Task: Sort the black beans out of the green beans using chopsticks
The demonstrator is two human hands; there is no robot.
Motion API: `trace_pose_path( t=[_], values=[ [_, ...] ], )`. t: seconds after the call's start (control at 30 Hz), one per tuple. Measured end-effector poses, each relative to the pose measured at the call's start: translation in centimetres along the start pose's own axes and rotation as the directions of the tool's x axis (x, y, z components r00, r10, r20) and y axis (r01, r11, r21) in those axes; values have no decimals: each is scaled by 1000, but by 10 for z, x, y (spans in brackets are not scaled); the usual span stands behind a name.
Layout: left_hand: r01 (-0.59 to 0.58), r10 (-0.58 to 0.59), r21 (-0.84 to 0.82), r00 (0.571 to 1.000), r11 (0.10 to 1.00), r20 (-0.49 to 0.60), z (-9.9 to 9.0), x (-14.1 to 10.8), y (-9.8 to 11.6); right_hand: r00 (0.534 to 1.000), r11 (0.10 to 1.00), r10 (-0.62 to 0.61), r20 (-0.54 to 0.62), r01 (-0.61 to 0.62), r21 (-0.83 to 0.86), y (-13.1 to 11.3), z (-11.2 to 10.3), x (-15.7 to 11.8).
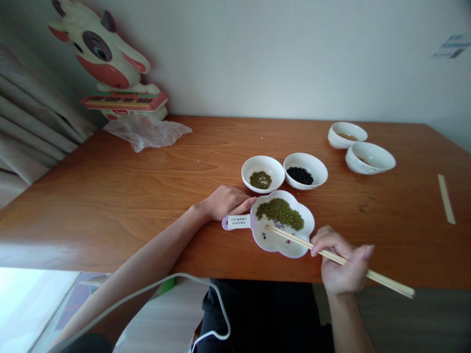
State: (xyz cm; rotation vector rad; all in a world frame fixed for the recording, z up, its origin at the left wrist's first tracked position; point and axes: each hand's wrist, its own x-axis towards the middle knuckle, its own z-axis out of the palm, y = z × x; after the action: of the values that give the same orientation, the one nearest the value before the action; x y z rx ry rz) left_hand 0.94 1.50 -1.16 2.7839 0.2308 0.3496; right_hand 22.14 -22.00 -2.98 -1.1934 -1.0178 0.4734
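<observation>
A pair of light wooden chopsticks (386, 281) is held in my right hand (342, 260), tips together on the floor of a cloud-shaped white plate (272, 241) with a purple rim and labelled handle. Green beans (281, 212) lie heaped along the plate's far side. My left hand (228, 202) rests on the table at the plate's left edge, its fingers touching or very near the rim; whether they grip it is unclear. Just behind the plate stand a white bowl (263, 164) with some green beans and a white bowl (316, 169) with black beans.
Two more white bowls (348, 128) (371, 158) stand at the back right. A flat pale strip (446, 199) lies at the right. At the back left are a crumpled plastic bag (149, 133) and a cow-shaped toy keyboard (123, 100). A white cable (176, 275) hangs near my left forearm.
</observation>
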Motion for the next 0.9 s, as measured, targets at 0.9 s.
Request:
trace_pose_path(
  t=[0.9],
  values=[
    [5, -5, -9, 1000, 1000, 4, -1, 0, 0, 997, 999, 7, 81, -4, -33, -1, -1, 0]
  ],
)
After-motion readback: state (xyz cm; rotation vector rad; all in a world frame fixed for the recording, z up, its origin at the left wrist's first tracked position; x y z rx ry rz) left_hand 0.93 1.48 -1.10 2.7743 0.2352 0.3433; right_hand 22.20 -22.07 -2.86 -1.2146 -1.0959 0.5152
